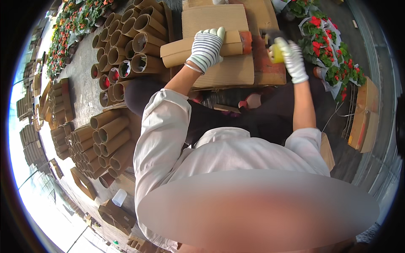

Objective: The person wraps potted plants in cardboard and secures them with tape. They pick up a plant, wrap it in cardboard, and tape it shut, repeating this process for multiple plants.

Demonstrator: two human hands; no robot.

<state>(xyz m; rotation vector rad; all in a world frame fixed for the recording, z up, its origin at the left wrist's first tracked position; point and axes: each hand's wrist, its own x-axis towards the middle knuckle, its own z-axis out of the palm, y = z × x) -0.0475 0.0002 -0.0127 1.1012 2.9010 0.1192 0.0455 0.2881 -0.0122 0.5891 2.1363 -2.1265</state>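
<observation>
My left hand (207, 47), in a striped white knit glove, grips a rolled corrugated cardboard tube (177, 52) lying sideways on a stack of corrugated sheets (221, 74). An orange-red pot (246, 42) shows at the tube's right end. To the right, my gloved right hand (289, 57) is closed around a blurred tool (276, 50) with yellow and black parts, possibly a tape dispenser. That tool is apart from the tube, above the right side of the cardboard-covered work surface (269, 74). The tube hides the rest of the pot.
Many upright cardboard tubes (118, 39), some with wrapped flowers inside, stand at the left. More tubes (107, 136) lie stacked below them. Red-flowered potted plants (319, 47) in white wrapping stand at the right, beside a long cardboard box (364, 117). Further plants (74, 28) are at the upper left.
</observation>
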